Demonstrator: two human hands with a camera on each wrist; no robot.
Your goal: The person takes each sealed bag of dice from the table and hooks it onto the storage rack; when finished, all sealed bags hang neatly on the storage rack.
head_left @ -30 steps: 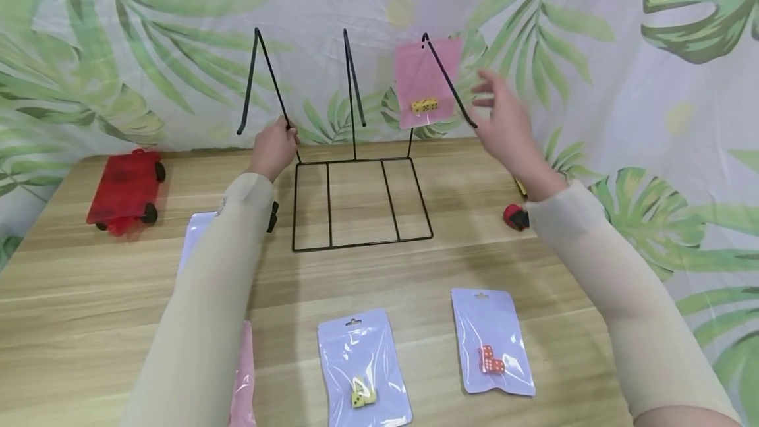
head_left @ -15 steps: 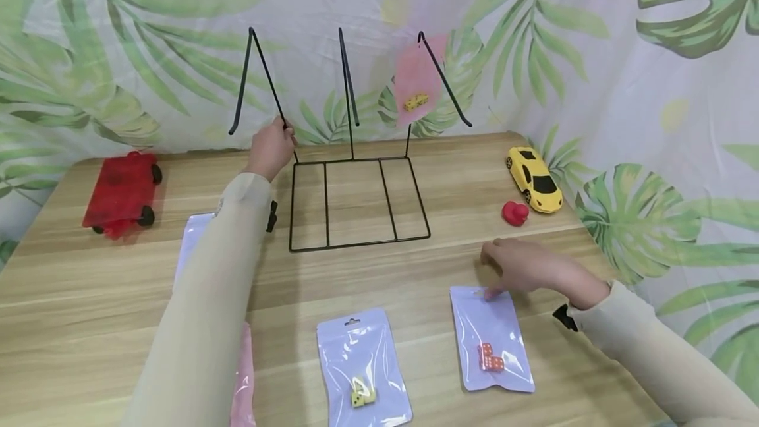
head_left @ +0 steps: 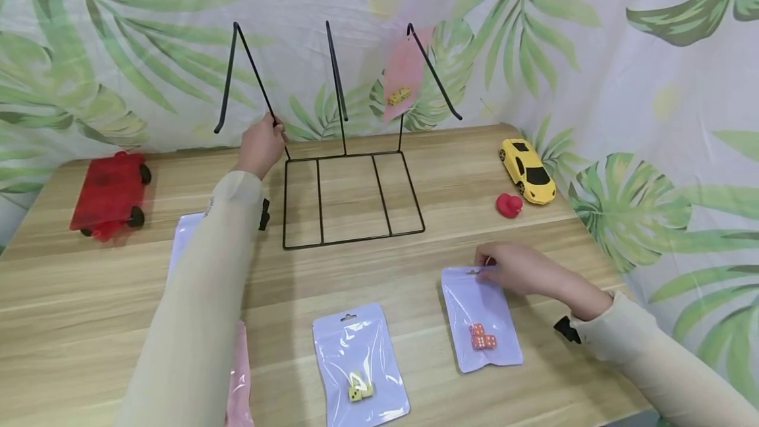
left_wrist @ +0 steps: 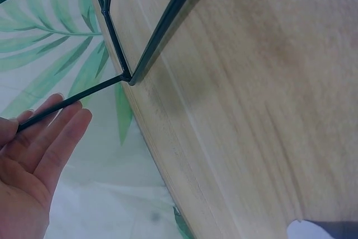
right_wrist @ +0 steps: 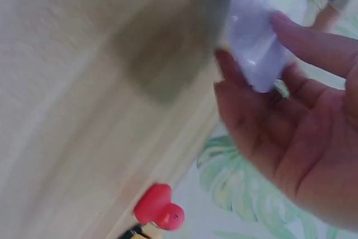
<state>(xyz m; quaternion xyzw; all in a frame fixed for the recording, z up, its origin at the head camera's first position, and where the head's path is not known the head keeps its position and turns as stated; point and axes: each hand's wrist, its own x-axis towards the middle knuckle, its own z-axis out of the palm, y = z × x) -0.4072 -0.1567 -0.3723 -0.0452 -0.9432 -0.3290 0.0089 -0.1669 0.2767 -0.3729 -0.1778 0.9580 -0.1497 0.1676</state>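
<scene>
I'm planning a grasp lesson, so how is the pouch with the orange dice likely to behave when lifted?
The pouch will probably flex, since it looks thin with a wavy bottom edge. It may hang bottom-heavy from the right hand, as the orange dice sit low inside. Its shine suggests it could be slippery.

A black wire rack [head_left: 344, 154] stands toward the back of the table [head_left: 433, 400], its flat base a barred rectangle, three posts rising to bent arms; the left hand [head_left: 261, 145] grips the left post. A shiny pale-purple pouch [head_left: 483, 305] with orange dice [head_left: 481, 337] inside is held at its top end by the right hand [head_left: 514, 269].
</scene>
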